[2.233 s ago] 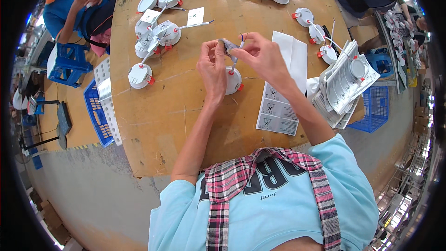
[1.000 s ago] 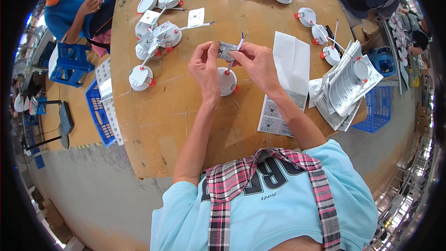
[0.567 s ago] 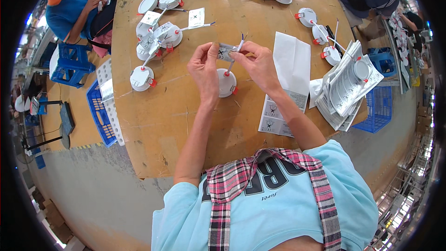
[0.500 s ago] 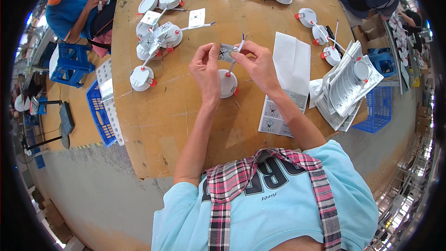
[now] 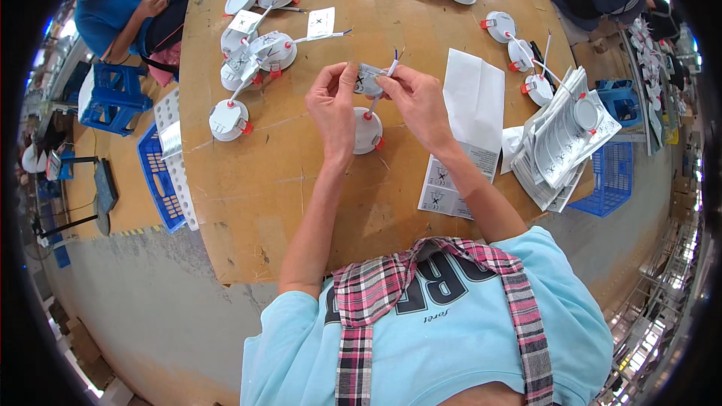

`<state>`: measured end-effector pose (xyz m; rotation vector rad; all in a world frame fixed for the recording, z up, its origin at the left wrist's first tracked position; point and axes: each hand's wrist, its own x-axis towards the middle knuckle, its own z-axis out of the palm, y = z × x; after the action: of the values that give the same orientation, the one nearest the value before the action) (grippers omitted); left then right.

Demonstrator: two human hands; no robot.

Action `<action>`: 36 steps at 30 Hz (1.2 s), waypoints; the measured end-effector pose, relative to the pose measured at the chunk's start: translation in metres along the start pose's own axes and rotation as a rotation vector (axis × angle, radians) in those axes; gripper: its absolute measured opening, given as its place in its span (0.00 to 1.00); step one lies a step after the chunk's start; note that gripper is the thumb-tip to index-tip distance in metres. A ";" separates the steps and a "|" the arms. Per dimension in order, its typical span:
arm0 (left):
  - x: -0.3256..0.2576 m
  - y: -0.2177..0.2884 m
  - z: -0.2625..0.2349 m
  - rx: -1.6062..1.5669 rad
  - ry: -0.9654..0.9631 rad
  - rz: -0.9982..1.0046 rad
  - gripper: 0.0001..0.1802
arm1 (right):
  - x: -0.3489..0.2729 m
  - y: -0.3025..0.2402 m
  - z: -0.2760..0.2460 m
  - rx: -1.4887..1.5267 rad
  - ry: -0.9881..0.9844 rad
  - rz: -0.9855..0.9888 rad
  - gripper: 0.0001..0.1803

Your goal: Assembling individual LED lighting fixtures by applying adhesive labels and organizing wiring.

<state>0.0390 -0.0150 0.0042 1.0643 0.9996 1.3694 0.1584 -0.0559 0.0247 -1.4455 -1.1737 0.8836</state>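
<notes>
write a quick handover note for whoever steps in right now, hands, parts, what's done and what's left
Left hand and right hand: both pinch the small grey driver box above the table; blue wire sticks up from it.
White round lamp lies under the hands, wired to the box.
Done: box is picked up.
Left: whether the wiring is finished cannot be told. More lamps lie left and at the far edge; paper sheets lie right.

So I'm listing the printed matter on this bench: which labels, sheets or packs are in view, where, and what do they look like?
Small grey rectangular module with a label: held between left hand and right hand.
White folded sheets with black symbols: right of the hands, flat.
Stack of white printed leaflets: table's right edge, fanned.
Two white tags with black marks: upper left, among round white lamps.
</notes>
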 end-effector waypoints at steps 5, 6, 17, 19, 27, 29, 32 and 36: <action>-0.005 0.016 -0.003 0.033 0.007 -0.008 0.12 | -0.002 -0.002 0.010 0.034 0.043 -0.058 0.11; -0.007 0.020 -0.002 -0.005 0.002 0.006 0.16 | -0.003 0.003 0.011 0.010 0.057 -0.047 0.10; -0.031 0.013 -0.050 0.868 -0.211 0.203 0.40 | 0.010 -0.012 -0.036 -0.198 0.015 -0.086 0.16; -0.014 0.017 -0.059 0.850 -0.180 0.201 0.39 | 0.027 -0.005 -0.072 -0.343 0.133 -0.144 0.16; -0.037 0.029 -0.043 0.916 -0.029 0.562 0.33 | 0.066 0.040 -0.218 -1.403 0.474 0.005 0.12; -0.047 0.034 -0.036 0.895 -0.038 0.593 0.32 | 0.074 0.050 -0.228 -1.439 0.392 0.046 0.11; -0.051 0.032 -0.026 0.845 -0.226 0.568 0.31 | 0.078 0.043 -0.220 -1.374 0.404 -0.073 0.09; -0.040 0.042 -0.004 0.790 -0.424 0.518 0.31 | 0.066 -0.001 -0.169 -0.973 0.112 -0.405 0.06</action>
<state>0.0253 -0.0579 0.0416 2.2234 0.9908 1.0508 0.3341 -0.0361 0.0630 -1.8476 -1.8421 -0.1104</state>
